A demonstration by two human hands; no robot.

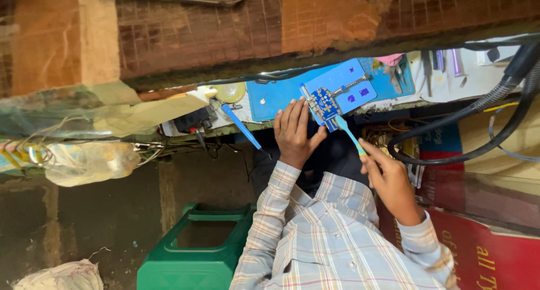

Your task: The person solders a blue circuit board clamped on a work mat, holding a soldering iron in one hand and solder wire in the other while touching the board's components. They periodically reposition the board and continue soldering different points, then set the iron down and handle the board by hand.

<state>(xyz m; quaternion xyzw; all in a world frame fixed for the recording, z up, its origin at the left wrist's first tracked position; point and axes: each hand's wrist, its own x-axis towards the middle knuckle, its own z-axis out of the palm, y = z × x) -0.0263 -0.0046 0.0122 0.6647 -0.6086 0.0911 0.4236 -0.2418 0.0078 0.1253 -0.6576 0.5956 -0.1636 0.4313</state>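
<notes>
The left hand (293, 133) lies flat, pressing the thin, fragile board (325, 103) at the desk (270, 101) edge; the right hand (388, 180) pinches a light brush (350, 133).

Evenly daylit across the flat blue rubber work mat (281, 96) toward twelve o'clock, soft and without hard shadows. Dim and murky over the dark concrete floor (112, 211) at eight o'clock. Mild glare on the crumpled clear plastic sheeting (84, 121) at nine o'clock. Sharp centrally, slightly smeared and stretched at the edges.
</notes>
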